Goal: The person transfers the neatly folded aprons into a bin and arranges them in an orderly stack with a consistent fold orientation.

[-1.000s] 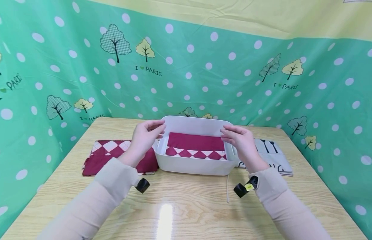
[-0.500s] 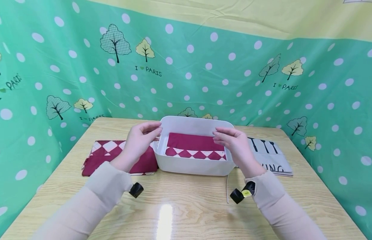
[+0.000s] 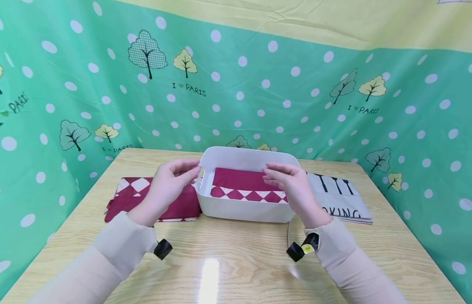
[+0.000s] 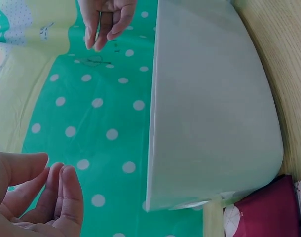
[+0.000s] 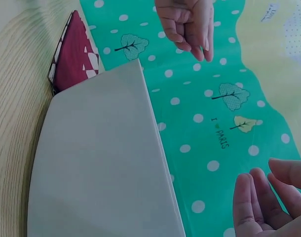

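A white plastic bin (image 3: 243,211) stands near the middle of the table. Inside it lies a folded burgundy cloth (image 3: 239,179) with a strip of burgundy and white diamonds along its near side. Above the bin's left end is my left hand (image 3: 166,188), fingers loosely bent and holding nothing. My right hand (image 3: 293,190) hovers over the right part of the bin, also holding nothing. In the left wrist view, a gap shows between the left thumb and fingers (image 4: 69,197). The right wrist view shows the right fingers (image 5: 244,197) slightly bent, away from the bin wall.
Left of the bin lies a folded burgundy and white diamond cloth (image 3: 184,206), partly behind my left arm. To the right is a folded grey cloth (image 3: 336,194) with dark utensil prints and lettering. A green dotted curtain (image 3: 258,97) hangs behind the wooden table (image 3: 243,257).
Both hands have drifted left and slightly toward me, the left one off the bin's rim area. More of the grey cloth shows now. The bin and cloths have stayed put.
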`<state>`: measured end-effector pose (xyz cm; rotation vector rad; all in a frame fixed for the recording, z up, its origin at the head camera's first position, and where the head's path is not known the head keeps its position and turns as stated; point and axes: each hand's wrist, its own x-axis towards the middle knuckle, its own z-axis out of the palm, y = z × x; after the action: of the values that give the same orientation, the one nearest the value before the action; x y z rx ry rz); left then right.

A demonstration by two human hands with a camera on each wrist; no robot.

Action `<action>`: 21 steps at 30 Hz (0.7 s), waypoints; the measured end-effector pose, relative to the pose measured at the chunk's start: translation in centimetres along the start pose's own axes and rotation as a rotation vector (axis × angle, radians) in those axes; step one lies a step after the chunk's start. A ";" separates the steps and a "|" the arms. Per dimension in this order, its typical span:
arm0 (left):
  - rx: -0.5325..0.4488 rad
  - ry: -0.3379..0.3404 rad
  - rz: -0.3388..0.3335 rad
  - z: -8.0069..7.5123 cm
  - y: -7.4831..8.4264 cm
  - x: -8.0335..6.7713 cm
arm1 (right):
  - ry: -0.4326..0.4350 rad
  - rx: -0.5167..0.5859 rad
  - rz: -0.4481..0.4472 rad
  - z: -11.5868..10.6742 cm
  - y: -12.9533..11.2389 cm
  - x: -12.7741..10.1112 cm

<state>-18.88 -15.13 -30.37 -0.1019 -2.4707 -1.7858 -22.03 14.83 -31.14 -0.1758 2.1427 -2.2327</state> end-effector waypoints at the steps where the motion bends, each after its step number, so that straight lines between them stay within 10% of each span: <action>1: 0.007 0.000 -0.006 -0.1 -0.1 -0.1 | -0.007 0.006 -0.006 0.1 0.0 -0.1; 21: 0.025 -0.010 -0.061 -2.0 -1.7 -2.4 | -0.044 -0.016 0.009 3.4 1.7 -1.4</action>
<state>-16.65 -17.57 -31.59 -0.0344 -2.5294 -1.7807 -20.34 11.49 -32.74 -0.2137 2.1358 -2.1860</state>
